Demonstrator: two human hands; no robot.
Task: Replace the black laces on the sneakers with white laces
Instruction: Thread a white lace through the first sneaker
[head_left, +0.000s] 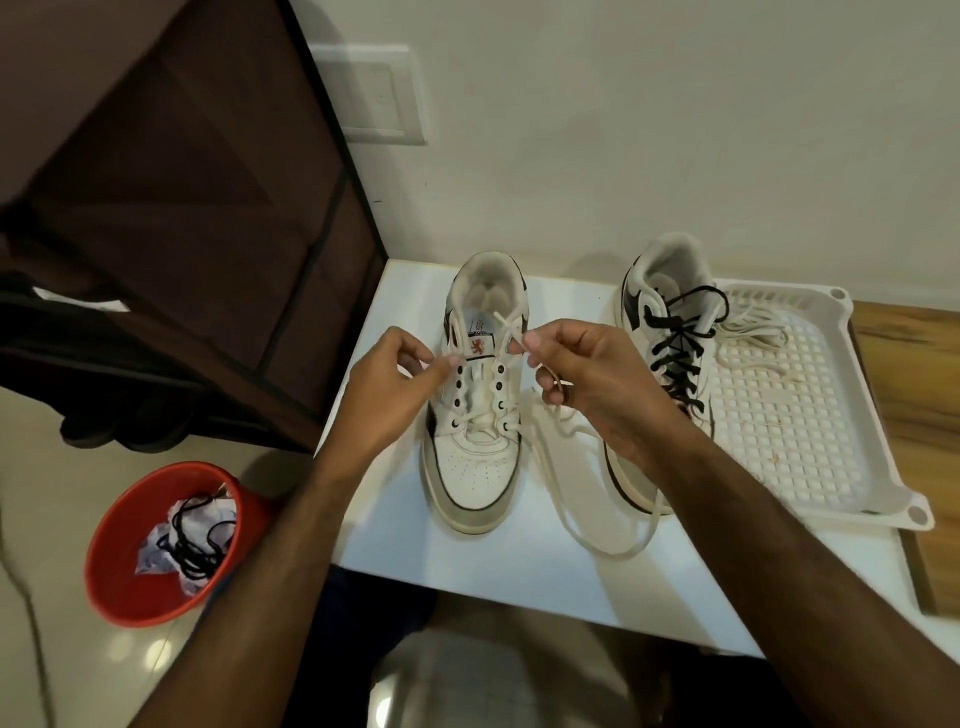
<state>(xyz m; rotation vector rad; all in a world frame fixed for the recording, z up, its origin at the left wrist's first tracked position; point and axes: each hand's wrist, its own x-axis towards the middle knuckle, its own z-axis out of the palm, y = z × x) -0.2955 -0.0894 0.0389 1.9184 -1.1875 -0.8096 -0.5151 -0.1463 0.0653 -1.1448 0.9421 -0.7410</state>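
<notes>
On the white tabletop (519, 566) in front of us stand two white leather sneakers with dark trim, toes pointing toward us. The near-left sneaker (475, 462) has a white flat lace (597, 540) threaded through its lowest eyelets only, while its upper eyelets show as bare dark rings. Our left hand (387, 395) pinches one end of that white lace between thumb and forefinger, just beside the tongue label with its red emblem. Our right hand (597, 384) pinches the other run of the same lace near the top right eyelets, with the remaining fingers curled round a loop of it. The slack of the lace falls from the right hand and lies in a long loop on the tabletop between the two shoes.

The right-hand sneaker (660, 332) is laced with a black lace (680, 343) crossing up its front. Just beside it sits a white perforated plastic tray (810, 431), which rests partly on a wooden surface (914, 395); another white lace (753, 332) lies bunched at the tray's far end.

On the pale floor to our left stands a round red plastic bucket (119, 561) holding a loose black lace (195, 545) on top of crumpled white paper. Behind it rises a dark brown fabric rack (171, 208).
</notes>
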